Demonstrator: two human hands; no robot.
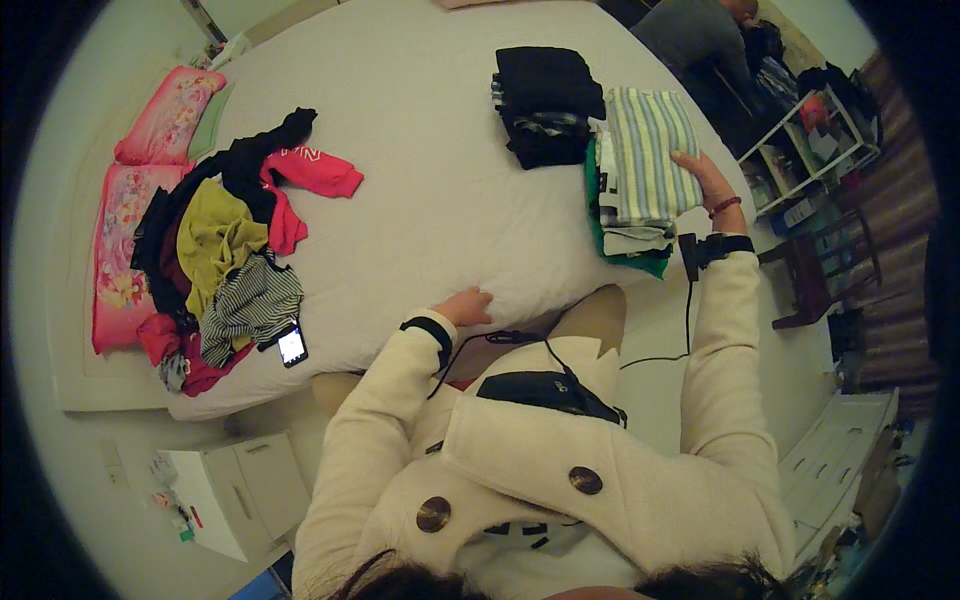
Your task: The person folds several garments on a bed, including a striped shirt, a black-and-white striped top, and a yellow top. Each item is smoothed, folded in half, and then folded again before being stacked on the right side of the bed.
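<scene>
My right hand (706, 182) rests flat on the right side of a folded striped garment (647, 150), the top of a stack of folded clothes (630, 235) on the white bed (440, 180). My left hand (466, 306) lies near the bed's front edge with the fingers curled, holding nothing that I can see. A second stack of folded dark clothes (545, 105) sits just left of the striped one. Both wrists carry black bands with cables.
A heap of unfolded clothes (225, 250) lies at the bed's left side, with a phone (292, 346) at its lower edge. Pink pillows (135, 200) are beyond. A white cabinet (235, 490) stands lower left. Another person (700, 35) sits by a shelf rack (810, 140) at upper right.
</scene>
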